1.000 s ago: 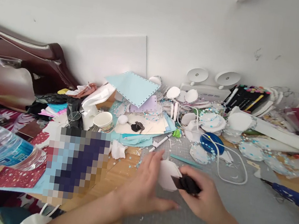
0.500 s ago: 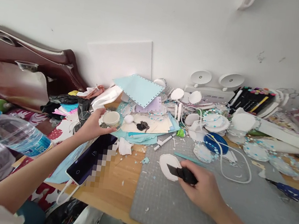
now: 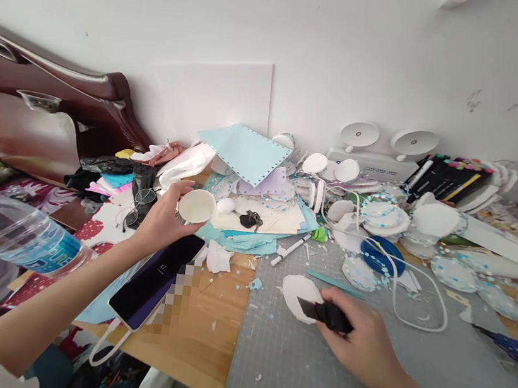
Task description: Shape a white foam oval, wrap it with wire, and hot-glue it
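Observation:
My left hand (image 3: 163, 219) reaches out over the left part of the desk and grips a small white paper cup (image 3: 196, 205), tilted so its mouth faces me. My right hand (image 3: 358, 341) rests on the grey cutting mat (image 3: 359, 373) and holds a black scraper-like tool (image 3: 325, 313), whose blade lies on a white cut-out shape (image 3: 297, 287). A phone (image 3: 157, 278) with a dark screen lies on the wooden desk just below my left hand, a white cable at its lower end.
Paper scraps, blue and cream sheets, keys (image 3: 252, 219), a white marker (image 3: 290, 249) and white discs crowd the back of the desk. A water bottle (image 3: 9, 237) lies at left. A white cable (image 3: 412, 284) loops over the mat; a blue tool (image 3: 513, 347) lies right.
My left hand left the white cut-out, reached left to the paper cup, closed on it and lifted it with a tilt. My right hand stayed put with the black tool.

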Motion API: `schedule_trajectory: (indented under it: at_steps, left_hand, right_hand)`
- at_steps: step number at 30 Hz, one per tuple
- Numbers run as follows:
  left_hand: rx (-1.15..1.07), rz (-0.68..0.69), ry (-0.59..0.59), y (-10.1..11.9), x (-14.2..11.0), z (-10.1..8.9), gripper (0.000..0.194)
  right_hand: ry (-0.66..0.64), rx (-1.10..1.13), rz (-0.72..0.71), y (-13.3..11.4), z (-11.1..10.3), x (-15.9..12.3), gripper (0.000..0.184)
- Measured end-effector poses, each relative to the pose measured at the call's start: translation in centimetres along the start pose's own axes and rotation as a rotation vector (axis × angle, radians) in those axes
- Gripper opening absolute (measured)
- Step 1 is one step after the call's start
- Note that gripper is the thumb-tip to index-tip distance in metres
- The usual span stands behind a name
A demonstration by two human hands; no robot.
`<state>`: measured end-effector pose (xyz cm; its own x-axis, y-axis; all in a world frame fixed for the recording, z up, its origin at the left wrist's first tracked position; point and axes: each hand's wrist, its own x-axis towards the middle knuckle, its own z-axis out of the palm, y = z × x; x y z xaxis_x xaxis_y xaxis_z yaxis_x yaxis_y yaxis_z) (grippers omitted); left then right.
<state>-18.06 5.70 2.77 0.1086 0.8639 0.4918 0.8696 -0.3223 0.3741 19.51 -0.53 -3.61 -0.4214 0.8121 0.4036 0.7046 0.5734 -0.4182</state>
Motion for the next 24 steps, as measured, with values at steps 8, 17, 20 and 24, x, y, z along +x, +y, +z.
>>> schedule_trajectory:
  at_steps: [8,17,20,24]
  left_hand:
    - [0.083,0.134,-0.005,4.0,-2.0,-1.9,0.070]
    - [-0.072,-0.080,-0.001,3.3,-1.1,-1.4,0.063]
    - [-0.182,-0.227,-0.019,1.3,-0.1,-0.7,0.067]
    - [-0.125,-0.305,-0.053,-1.7,0.9,0.6,0.072]
  right_hand:
    - [-0.032,-0.009,-0.016,-0.4,-0.1,0.2,0.007]
    - [-0.020,-0.001,-0.010,-0.5,-0.3,0.4,0.007]
    - [0.007,0.006,-0.018,-0.7,-0.6,0.7,0.005]
    - [0.042,0.018,0.017,-0.8,-0.9,0.9,0.004]
